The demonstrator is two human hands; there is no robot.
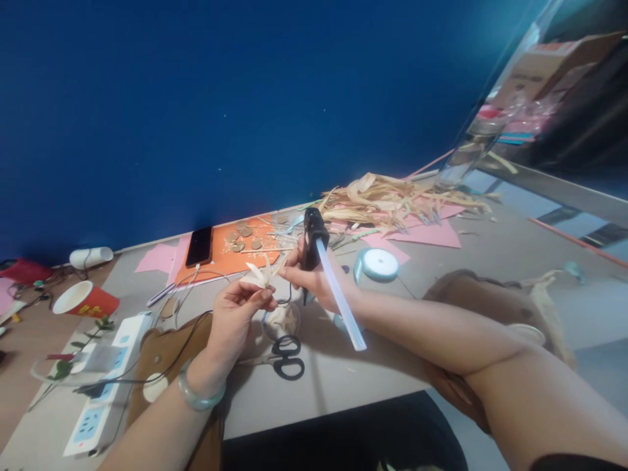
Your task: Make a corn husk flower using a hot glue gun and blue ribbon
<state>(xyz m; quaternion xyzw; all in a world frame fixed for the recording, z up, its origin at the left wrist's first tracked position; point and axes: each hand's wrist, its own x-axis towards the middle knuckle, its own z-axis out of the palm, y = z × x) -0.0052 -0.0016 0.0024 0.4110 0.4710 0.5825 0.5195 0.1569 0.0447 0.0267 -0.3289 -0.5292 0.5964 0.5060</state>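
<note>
Pinched between the thumb and fingers of my left hand [240, 311] is a small pale corn husk flower [261, 276], its petals pointing up. My right hand [309, 271] grips a black hot glue gun [314, 239]. A long translucent glue stick [341, 297] juts from the gun's back toward me. At my right fingertips, close to the flower, is a thin husk strip [278, 265]; I cannot tell if they hold it. Below the hands stand a small round container [283, 320] with pale pieces and, lying by it, black-handled scissors [288, 358].
A heap of dried husks [377, 199] lies on pink paper at the back. A ribbon roll [381, 265] is right of my hand. Left are a phone [199, 246], a paper cup [88, 299] and a power strip [110, 379] with cables. A blue wall [220, 118] borders the table.
</note>
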